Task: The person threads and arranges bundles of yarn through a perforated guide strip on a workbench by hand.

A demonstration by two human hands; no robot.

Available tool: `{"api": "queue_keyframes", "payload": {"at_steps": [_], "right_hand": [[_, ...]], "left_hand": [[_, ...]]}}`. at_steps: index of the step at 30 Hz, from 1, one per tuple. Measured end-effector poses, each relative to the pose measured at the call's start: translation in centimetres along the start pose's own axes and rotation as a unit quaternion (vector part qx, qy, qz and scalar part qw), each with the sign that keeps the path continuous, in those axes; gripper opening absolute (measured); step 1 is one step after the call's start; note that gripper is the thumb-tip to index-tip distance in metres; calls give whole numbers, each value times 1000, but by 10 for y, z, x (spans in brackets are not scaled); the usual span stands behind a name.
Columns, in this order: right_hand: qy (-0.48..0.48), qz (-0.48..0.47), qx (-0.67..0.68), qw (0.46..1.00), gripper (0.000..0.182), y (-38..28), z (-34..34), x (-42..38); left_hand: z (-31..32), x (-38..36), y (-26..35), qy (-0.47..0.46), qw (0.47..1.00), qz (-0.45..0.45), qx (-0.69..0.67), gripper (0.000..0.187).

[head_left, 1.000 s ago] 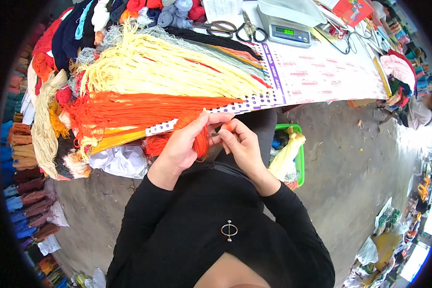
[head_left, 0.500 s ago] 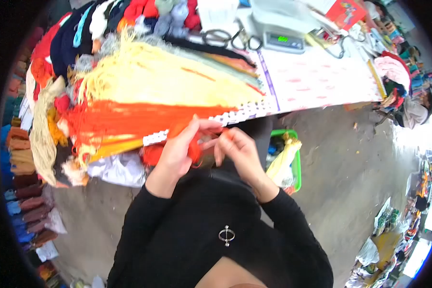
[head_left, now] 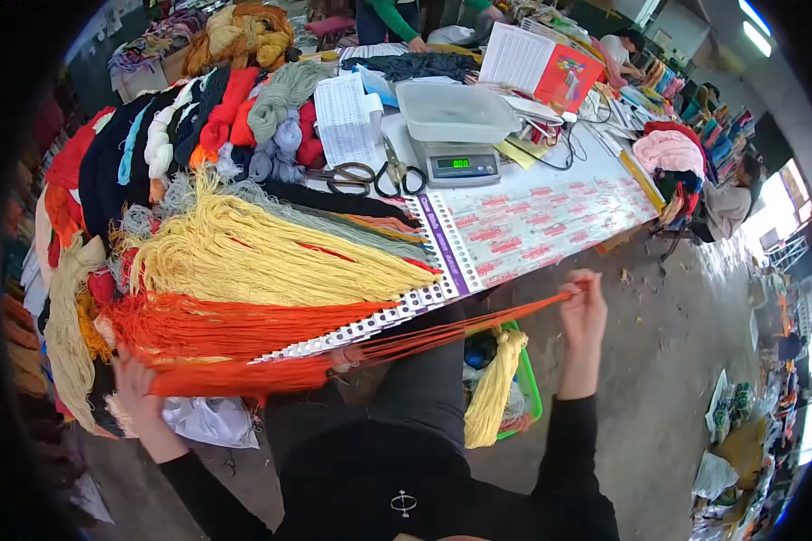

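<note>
My right hand [head_left: 585, 311], out to the right, is pinched shut on one end of a bundle of orange-red yarn strands [head_left: 442, 333]. The strands run taut leftward along the table's front edge and gather into a thicker, blurred orange part. At its left end is my left hand [head_left: 135, 397]; its fingers are smeared, and whether they grip the yarn cannot be made out. Behind lie fanned orange-red yarn [head_left: 235, 326] and pale yellow yarn [head_left: 253, 252], their ends meeting a row of white punched cards [head_left: 361, 326]. A purple-and-white punched strip [head_left: 449, 243] lies beside them.
Two pairs of scissors [head_left: 397, 171] and a digital scale [head_left: 460, 165] carrying a clear plastic tub [head_left: 456, 110] are on the table. Yarn skeins [head_left: 284, 99] crowd the back left. A green basket [head_left: 530, 388] stands below by my legs. Another person's hand [head_left: 417, 44] is across the table.
My hands were close together in front of me; now they are spread wide, left and right, with the orange-red strands stretched out. The view has tilted up, showing more of the table's far side.
</note>
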State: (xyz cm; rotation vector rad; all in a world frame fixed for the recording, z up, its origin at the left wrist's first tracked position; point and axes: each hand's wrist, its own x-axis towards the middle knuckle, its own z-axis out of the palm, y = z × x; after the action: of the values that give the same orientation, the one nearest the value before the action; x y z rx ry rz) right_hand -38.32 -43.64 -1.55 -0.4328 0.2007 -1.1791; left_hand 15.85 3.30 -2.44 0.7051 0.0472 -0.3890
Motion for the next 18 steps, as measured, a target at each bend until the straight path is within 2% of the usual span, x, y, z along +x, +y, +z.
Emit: {"api": "queue_keyframes", "payload": {"at_steps": [1,3,4,5,6,7,8,9,10,11,12,13,14,15,16,17,18], "right_hand": [[36,-43,-58,997,16,-25,-15,10],[51,-152,-120,980,15,-99,-90,32],[89,-202,-131,966,15,-123,-94,33],[129,-247,-145,949,15,-138,-104,34],[111,-256,-219,935,15,-130,-80,31],[89,-258,-292,917,15,-109,-40,28],[110,-232,-345,903,16,-82,-13,26],[125,-209,-393,887,17,-51,3,26],[87,-172,-452,871,17,-25,1,29],[47,-137,-506,850,19,1,0,31],[8,-123,-632,765,15,32,8,27],[-59,-78,-641,761,15,60,14,21],[-116,-9,-606,787,17,85,11,20],[-136,51,-643,752,20,107,15,19],[-173,90,-625,756,22,128,11,18],[-197,112,-647,728,20,145,8,17],[-210,111,-644,727,13,160,0,19]], "left_hand": [[-37,16,28,-75,995,24,-63,39],[-58,24,67,-93,984,128,-77,40],[-29,4,69,-192,968,150,-54,43],[-2,-16,66,-192,968,161,-30,46],[40,-41,48,-188,967,170,-2,49],[60,-55,25,-285,950,132,4,53],[77,-67,-1,-251,964,88,-26,55],[93,-65,-19,-338,940,-32,-32,54],[112,-71,-53,-248,967,-57,-22,45],[139,-85,-95,-259,961,-102,-5,37],[139,-83,-126,-286,939,-164,101,36],[160,-102,-158,-242,937,-201,153,39],[169,-108,-185,-299,904,-227,203,44],[179,-115,-206,-296,881,-308,202,43],[185,-120,-223,-300,852,-375,210,42],[180,-115,-247,-297,823,-428,228,42],[181,-116,-265,-292,807,-453,241,45]]}}
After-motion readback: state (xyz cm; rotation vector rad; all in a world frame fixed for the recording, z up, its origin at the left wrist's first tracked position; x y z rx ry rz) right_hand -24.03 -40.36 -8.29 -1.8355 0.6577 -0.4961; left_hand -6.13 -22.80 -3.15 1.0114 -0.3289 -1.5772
